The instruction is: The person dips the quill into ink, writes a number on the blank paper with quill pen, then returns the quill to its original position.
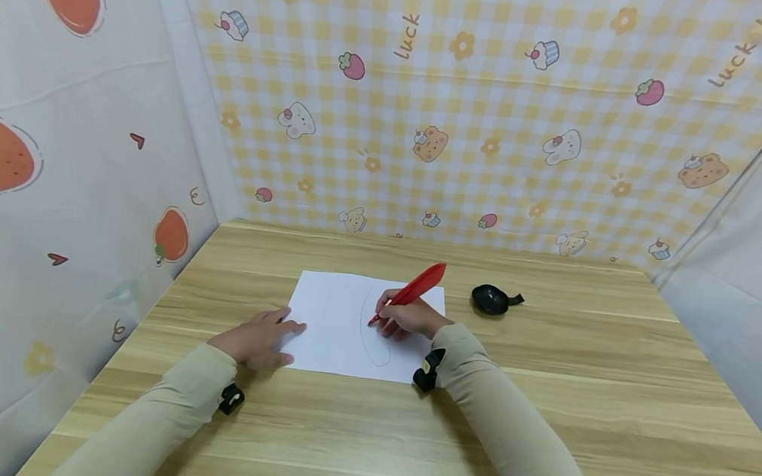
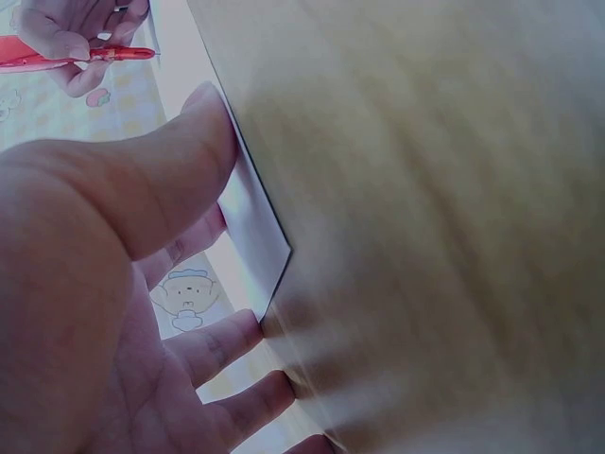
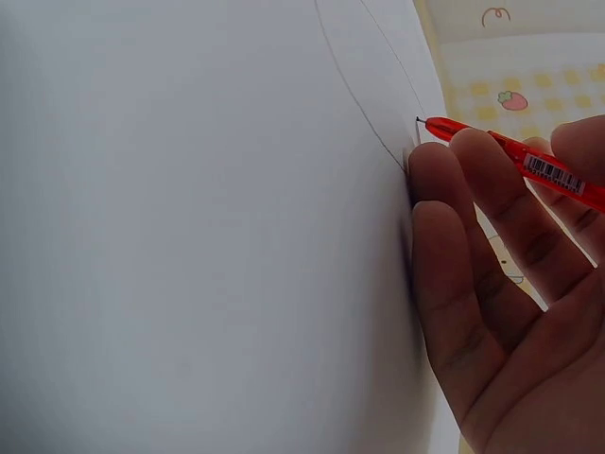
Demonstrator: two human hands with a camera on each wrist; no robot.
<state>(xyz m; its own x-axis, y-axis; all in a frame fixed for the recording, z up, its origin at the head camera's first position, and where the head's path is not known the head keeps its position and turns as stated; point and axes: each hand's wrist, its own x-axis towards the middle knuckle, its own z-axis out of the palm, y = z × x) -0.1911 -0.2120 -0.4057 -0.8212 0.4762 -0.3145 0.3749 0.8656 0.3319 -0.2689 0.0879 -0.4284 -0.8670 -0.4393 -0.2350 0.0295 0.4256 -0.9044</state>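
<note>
A sheet of white paper lies on the wooden table, carrying a thin, long curved line drawn on its right half. Between thumb and fingers my right hand pinches a red feather-shaped pen, which leans up to the right. In the right wrist view the pen shows a barcode label, and its dark tip is right at the paper, close to the drawn line. My left hand rests with spread fingers at the paper's left edge, the thumb on the sheet and other fingertips on the table.
A small black round, dish-like object with a short handle sits to the right of the paper. Behind the table hangs a yellow checked cloth; printed white cloth covers the left side.
</note>
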